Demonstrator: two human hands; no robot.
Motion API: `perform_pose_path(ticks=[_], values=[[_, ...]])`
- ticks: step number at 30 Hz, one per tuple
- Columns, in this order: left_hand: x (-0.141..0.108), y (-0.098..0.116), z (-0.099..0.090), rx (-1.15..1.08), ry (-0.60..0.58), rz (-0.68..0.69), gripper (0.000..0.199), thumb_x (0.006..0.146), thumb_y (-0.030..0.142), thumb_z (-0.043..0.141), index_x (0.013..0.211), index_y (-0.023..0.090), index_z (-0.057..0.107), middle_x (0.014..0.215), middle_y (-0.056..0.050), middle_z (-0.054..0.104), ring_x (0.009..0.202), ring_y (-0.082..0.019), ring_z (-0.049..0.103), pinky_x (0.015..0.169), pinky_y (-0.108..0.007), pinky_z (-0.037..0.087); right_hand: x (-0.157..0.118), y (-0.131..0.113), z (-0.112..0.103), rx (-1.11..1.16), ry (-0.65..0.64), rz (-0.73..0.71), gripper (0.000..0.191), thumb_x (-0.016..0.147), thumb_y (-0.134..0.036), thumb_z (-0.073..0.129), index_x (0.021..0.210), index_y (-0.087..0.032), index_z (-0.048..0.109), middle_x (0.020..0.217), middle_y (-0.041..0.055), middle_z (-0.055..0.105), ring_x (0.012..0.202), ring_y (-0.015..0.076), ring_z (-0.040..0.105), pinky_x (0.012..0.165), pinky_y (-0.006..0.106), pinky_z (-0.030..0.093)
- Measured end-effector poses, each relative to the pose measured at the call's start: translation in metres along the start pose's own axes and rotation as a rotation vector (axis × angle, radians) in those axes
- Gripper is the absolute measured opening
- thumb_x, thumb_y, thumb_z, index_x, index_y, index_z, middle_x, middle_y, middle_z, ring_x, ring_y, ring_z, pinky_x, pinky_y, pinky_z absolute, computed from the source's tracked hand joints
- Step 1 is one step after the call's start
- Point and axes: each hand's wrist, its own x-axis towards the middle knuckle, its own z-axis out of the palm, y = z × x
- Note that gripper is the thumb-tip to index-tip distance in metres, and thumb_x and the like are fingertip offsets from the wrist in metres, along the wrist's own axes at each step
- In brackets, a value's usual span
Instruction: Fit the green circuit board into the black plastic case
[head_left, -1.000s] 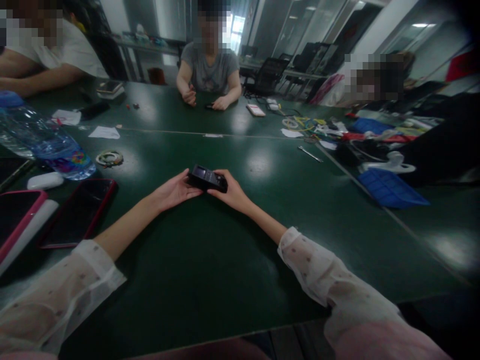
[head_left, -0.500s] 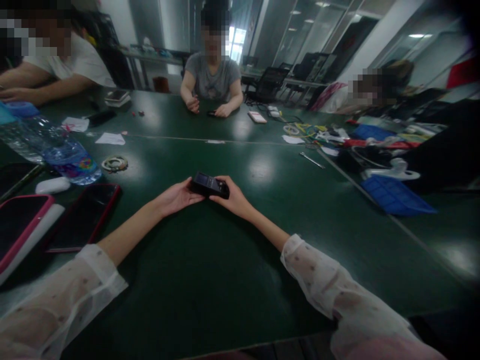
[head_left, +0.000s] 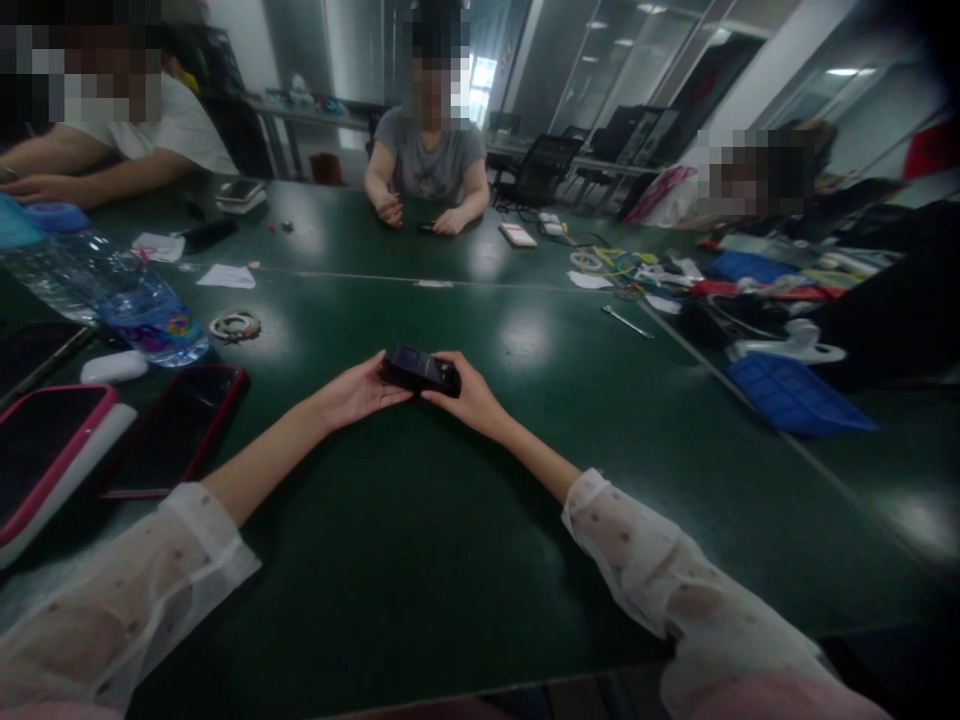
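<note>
Between my two hands is a small black handheld device (head_left: 417, 370) with a little screen on its left part and buttons towards its right end; its exact kind I cannot tell. My left hand (head_left: 364, 390) grips its left end, thumb on top and fingers underneath. At the right end, my right hand (head_left: 465, 390) is wrapped round it in the same way. The device is tilted a little, over the green tabletop (head_left: 420, 520). Whether its underside touches the table is hidden.
On the left lie a red-edged phone (head_left: 180, 430), a pink-cased phone (head_left: 52, 450), a white case (head_left: 114, 367) and water bottles (head_left: 150, 310). Bracelets (head_left: 235, 326) are beyond. To the right are a wrench (head_left: 628, 322), a blue bin (head_left: 795, 392) and cables (head_left: 615, 262). A person (head_left: 429, 160) sits opposite.
The view has shifted slightly, so the objects on the table appear a little further right. Both hands keep their hold on the black device, which has hardly moved.
</note>
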Motion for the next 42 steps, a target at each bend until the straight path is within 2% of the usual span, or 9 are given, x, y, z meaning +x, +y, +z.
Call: perform_pose_path(ticks=[16, 22, 32, 36, 42], values=[[0.0013, 0.0000, -0.0019, -0.021, 0.011, 0.001, 0.044, 0.102, 0.033, 0.042, 0.138, 0.009, 0.046, 0.116, -0.017, 0.068, 0.113, -0.026, 0.066, 0.110, -0.043, 0.042, 0.0005, 0.0032, 0.0009, -0.008, 0.025, -0.006, 0.051, 0.080, -0.035, 0.074, 0.124, -0.023, 0.049, 0.120, 0.0101, 0.061, 0.112, 0.0266, 0.061, 0.098, 0.046, 0.049], [0.0021, 0.0005, -0.0018, -0.030, 0.002, -0.005, 0.045, 0.101, 0.036, 0.042, 0.137, 0.009, 0.046, 0.117, -0.018, 0.067, 0.118, -0.026, 0.063, 0.112, -0.042, 0.040, 0.0006, 0.0034, -0.0004, 0.025, 0.042, -0.012, 0.052, 0.080, -0.033, 0.074, 0.124, -0.021, 0.049, 0.121, 0.0113, 0.061, 0.114, 0.0261, 0.061, 0.099, 0.043, 0.048], [0.0015, 0.0010, 0.0008, -0.044, 0.013, -0.006, 0.032, 0.101, 0.034, 0.041, 0.117, 0.011, 0.056, 0.116, -0.019, 0.067, 0.118, -0.027, 0.063, 0.110, -0.041, 0.041, 0.0007, 0.0044, -0.0003, 0.045, 0.071, 0.006, 0.052, 0.080, -0.037, 0.074, 0.124, -0.024, 0.049, 0.123, 0.0099, 0.060, 0.114, 0.0263, 0.060, 0.100, 0.045, 0.048], [0.0020, 0.0014, 0.0004, -0.046, 0.001, -0.010, 0.031, 0.101, 0.034, 0.041, 0.121, 0.014, 0.055, 0.117, -0.016, 0.067, 0.116, -0.026, 0.064, 0.110, -0.041, 0.041, 0.0004, 0.0045, -0.0014, 0.062, 0.075, 0.012, 0.052, 0.080, -0.037, 0.073, 0.125, -0.024, 0.049, 0.122, 0.0096, 0.060, 0.113, 0.0260, 0.060, 0.099, 0.045, 0.049], [0.0052, 0.0009, -0.0039, -0.028, 0.019, -0.009, 0.033, 0.101, 0.035, 0.039, 0.123, 0.014, 0.051, 0.116, -0.017, 0.066, 0.114, -0.026, 0.066, 0.109, -0.041, 0.043, 0.0011, 0.0036, -0.0011, 0.067, 0.121, 0.005, 0.052, 0.080, -0.040, 0.074, 0.123, -0.024, 0.050, 0.121, 0.0095, 0.061, 0.112, 0.0261, 0.060, 0.099, 0.045, 0.048]])
